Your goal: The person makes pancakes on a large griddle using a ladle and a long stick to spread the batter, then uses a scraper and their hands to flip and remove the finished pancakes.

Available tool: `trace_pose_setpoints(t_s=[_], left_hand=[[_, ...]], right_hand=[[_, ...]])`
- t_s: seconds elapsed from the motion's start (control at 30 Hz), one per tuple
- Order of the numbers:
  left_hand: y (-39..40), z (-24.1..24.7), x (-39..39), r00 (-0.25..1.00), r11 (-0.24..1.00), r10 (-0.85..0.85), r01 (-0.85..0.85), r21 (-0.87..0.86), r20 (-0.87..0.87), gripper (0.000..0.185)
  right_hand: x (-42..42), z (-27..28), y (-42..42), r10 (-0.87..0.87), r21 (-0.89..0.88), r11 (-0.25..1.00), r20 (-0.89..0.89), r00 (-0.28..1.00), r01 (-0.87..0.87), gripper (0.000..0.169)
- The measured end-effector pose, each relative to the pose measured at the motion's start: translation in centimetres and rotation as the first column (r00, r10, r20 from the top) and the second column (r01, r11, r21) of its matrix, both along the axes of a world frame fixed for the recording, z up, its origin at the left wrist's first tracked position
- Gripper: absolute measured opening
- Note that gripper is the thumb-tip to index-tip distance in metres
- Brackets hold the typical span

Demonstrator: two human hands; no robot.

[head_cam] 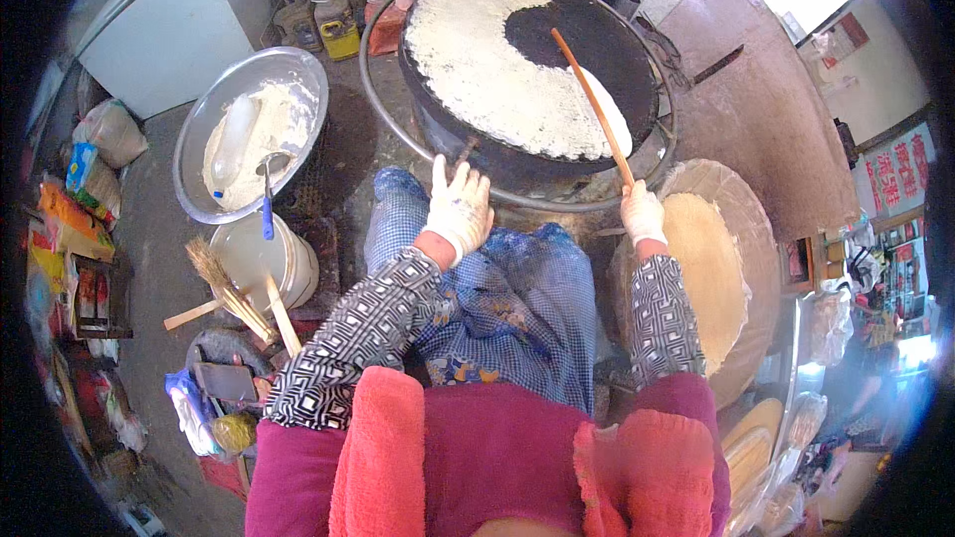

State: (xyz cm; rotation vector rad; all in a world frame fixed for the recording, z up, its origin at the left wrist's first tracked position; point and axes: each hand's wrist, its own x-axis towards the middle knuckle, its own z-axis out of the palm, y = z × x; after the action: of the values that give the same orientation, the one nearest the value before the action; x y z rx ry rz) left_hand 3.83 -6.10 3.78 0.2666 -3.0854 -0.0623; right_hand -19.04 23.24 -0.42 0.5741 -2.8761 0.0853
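My right hand, in a pale glove, grips the lower end of a long wooden stick. The stick slants over a round black griddle, its far tip above the dark surface. A pale, thin layer of batter covers the griddle's left and near part in a crescent. Bare black surface shows at the middle and right. My left hand, also gloved, rests over the near-left part of the metal ring around the griddle. Its fingers are apart, close to a short rusty knob on the griddle's side.
Left stands a metal basin with pale dough, a plastic bottle and a blue-handled ladle. Below it are a white bucket and a straw brush. A lined basket with tan flatbread is at right, near a brown board.
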Motion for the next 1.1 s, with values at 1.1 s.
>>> trace_pose_setpoints(t_s=[1.1], left_hand=[[-10.6,-3.2,3.6,0.924,0.929,0.346,-0.312,-0.201,0.161,0.06]], right_hand=[[6.0,-0.2,-2.1,0.227,-0.136,0.969,0.167,0.96,-0.205,0.028]])
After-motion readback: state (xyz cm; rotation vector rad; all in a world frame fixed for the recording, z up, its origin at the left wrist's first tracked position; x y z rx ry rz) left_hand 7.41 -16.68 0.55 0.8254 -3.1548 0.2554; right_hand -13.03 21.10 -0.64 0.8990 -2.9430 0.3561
